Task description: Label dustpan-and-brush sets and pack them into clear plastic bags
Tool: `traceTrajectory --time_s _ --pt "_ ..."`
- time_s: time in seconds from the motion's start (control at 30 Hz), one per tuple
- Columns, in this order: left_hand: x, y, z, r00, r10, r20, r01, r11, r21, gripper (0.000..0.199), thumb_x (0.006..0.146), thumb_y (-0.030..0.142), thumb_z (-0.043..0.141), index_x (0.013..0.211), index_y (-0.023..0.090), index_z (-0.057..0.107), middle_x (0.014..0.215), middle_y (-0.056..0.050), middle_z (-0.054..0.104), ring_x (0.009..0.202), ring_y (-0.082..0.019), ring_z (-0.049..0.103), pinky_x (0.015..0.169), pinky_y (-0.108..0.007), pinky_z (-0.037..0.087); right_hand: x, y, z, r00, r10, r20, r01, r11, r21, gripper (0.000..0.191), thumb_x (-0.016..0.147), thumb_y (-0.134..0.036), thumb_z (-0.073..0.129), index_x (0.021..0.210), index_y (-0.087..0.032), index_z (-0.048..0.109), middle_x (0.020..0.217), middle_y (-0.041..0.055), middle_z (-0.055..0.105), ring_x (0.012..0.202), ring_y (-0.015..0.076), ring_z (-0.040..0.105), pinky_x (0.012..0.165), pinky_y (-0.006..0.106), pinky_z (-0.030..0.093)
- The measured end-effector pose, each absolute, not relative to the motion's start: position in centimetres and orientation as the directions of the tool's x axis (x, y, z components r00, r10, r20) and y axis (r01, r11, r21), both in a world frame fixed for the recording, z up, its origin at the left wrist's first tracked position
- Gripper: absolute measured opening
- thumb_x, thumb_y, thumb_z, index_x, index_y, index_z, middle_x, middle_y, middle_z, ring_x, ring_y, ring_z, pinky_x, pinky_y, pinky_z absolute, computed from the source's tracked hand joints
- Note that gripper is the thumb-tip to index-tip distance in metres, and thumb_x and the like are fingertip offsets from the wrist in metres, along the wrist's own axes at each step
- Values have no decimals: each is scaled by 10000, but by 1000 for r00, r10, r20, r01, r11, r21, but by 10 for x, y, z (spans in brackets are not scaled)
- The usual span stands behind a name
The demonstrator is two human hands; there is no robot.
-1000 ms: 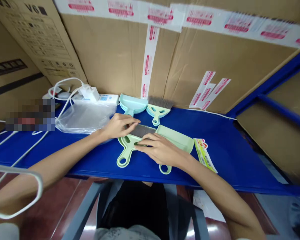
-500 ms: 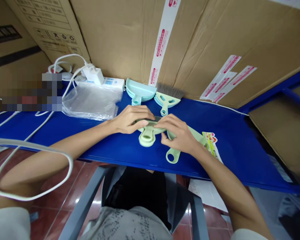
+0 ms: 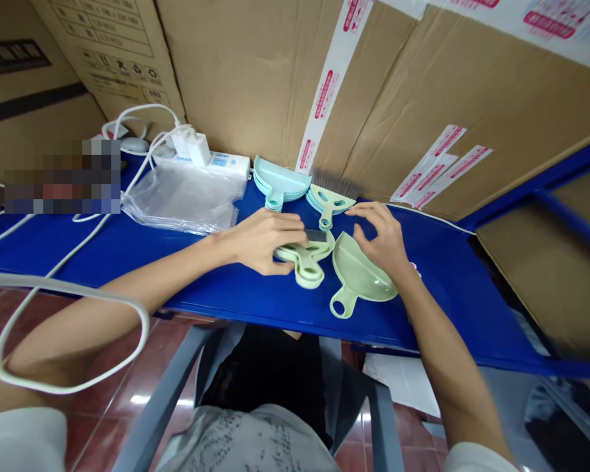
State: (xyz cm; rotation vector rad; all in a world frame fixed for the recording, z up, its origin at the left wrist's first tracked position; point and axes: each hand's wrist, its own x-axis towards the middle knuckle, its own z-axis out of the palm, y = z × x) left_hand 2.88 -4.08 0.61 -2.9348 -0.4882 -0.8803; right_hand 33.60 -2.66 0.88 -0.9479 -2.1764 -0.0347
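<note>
several green brushes (image 3: 314, 254) are gripped by the left hand (image 3: 268, 241), heads lying crosswise, handles toward the person; its fingers hide part of them, their bristles barely visible. the right hand (image 3: 379, 237), open and empty, hovers above the dustpan (image 3: 361, 276), whose handle points nearward and left. its wrist nearly covers a card (image 3: 415, 267).

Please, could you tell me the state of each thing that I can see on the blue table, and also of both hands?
Left hand: closed on the green brushes
Right hand: open, empty
Green brushes: stacked, held
Green dustpan: lying, not held
Blue dustpans: stacked
Back brushes: stacked, bristles toward the cardboard
Clear plastic bags: lying flat
Power strip: plugged into
Colourful card: mostly hidden
</note>
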Motion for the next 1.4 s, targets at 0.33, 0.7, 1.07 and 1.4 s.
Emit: traceTrajectory --time_s 0.33,0.7,1.07,1.4 --pt "21 -38 11 928 342 146 261 -879 398 344 884 449 818 1158 256 742 1057 -32 674 850 -174 669 679 -276 434 331 -15 -8 -722 595 353 634 773 -8 462 1011 -97 487 1365 -271 727 1312 133 630 951 229 630 839 395 566" --pt "36 -41 -4 816 359 454 307 -933 187 394 1079 350 568 754 189 721 769 -52 682 803 -200 642 625 -319 416 324 -17 -14 -763 574 298 597 802 -14 462 1004 -65 462 1306 -240 765 1165 106 697 954 223 685 759 335 539" --pt "44 -44 -11 831 324 452 220 -938 268 203 1018 180 577 1134 187 743 1336 -133 720 1286 -303 634 1070 -464 545 355 -35 36 -329 358 874 843 528 101 283 1000 -175 607 1165 -252 824 744 23 590 641 163 556 592 308 403" --pt "47 -40 -11 820 390 418 245 -900 359 294 889 15 546 963 198 763 1278 -90 770 1186 -259 709 994 -411 580 354 -100 60 -700 574 424 647 761 37 222 1027 -329 644 1109 -294 846 678 24 725 510 150 579 504 329 383"
